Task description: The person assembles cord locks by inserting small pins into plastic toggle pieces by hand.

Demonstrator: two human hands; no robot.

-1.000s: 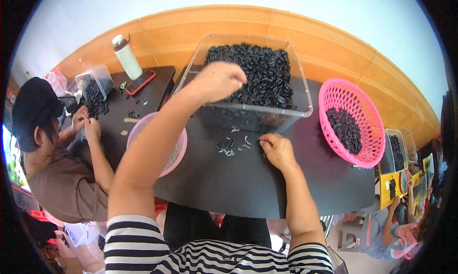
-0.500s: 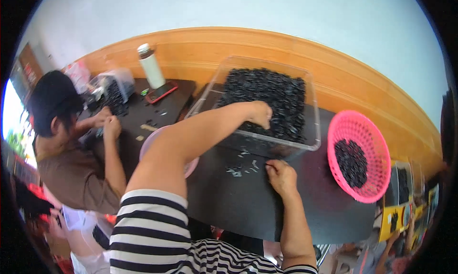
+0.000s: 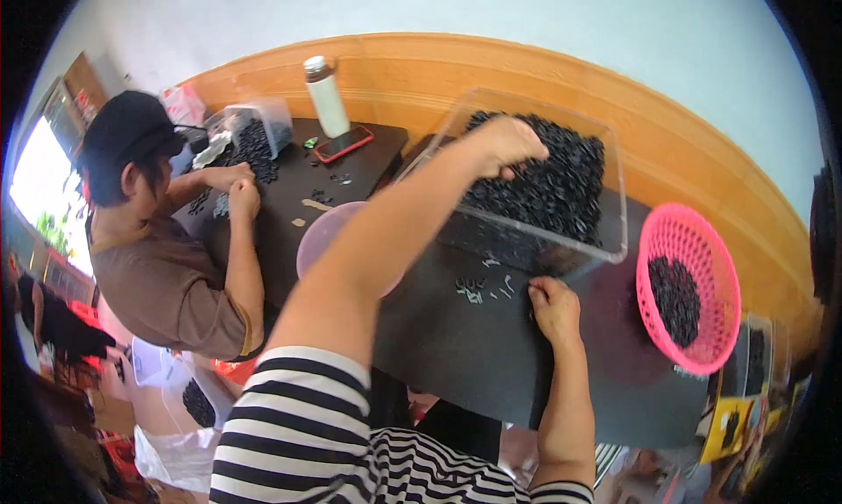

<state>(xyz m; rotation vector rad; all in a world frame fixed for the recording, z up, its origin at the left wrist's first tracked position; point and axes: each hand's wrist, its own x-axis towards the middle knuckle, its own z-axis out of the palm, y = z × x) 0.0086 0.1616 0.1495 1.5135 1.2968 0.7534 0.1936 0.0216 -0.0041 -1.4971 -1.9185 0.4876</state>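
Observation:
A clear plastic bin [image 3: 504,241] filled with small black plastic pieces [image 3: 557,193] stands at the back of the dark table. Above these pieces, toward the far left of the bin, is my left hand [image 3: 511,146]. Its fingers are curled closed, and what they hold, if anything, cannot be made out. My right hand [image 3: 556,307] rests on the table just in front of the bin, fingertips pinched together; anything between them is too small to tell. Left of that hand lie several thin pale scraps and a few dark bits [image 3: 472,286].
A pink basket [image 3: 721,267] with black pieces stands at the right. Partly behind my left forearm is a purple bowl [image 3: 317,241]. Farther left are a red-edged phone [image 3: 344,144], a white bottle [image 3: 328,102] and a co-worker [image 3: 167,276] handling small pieces beside another clear container [image 3: 279,122].
My left hand has risen and moved farther back over the bin. The right hand stays pinched by the bin's front. The whole view has shifted, showing more of the left side.

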